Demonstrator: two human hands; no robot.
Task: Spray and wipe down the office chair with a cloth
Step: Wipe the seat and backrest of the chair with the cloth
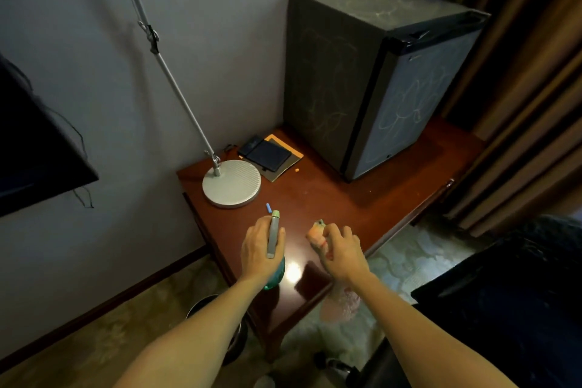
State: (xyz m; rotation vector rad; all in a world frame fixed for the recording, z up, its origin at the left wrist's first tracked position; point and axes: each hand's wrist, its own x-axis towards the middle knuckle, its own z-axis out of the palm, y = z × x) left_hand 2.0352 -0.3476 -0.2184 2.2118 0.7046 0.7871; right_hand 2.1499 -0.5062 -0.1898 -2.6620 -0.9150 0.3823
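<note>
My left hand (259,250) grips a spray bottle (273,236) from above: grey-green trigger head on top, teal body showing below my palm, standing at the near edge of the red-brown wooden desk (330,198). My right hand (341,250) is closed on a pink cloth (340,304), which bunches above my fingers and hangs down past the desk's front edge. The black office chair (504,293) fills the lower right, with part of its wheeled base at the bottom centre.
A dark mini fridge (378,79) stands at the desk's back right. A silver lamp base (231,183) with its slanted arm, dark notebooks (269,154) and a small blue cap (268,208) lie on the desk. Brown curtains (529,88) hang right. A bin (233,343) sits below.
</note>
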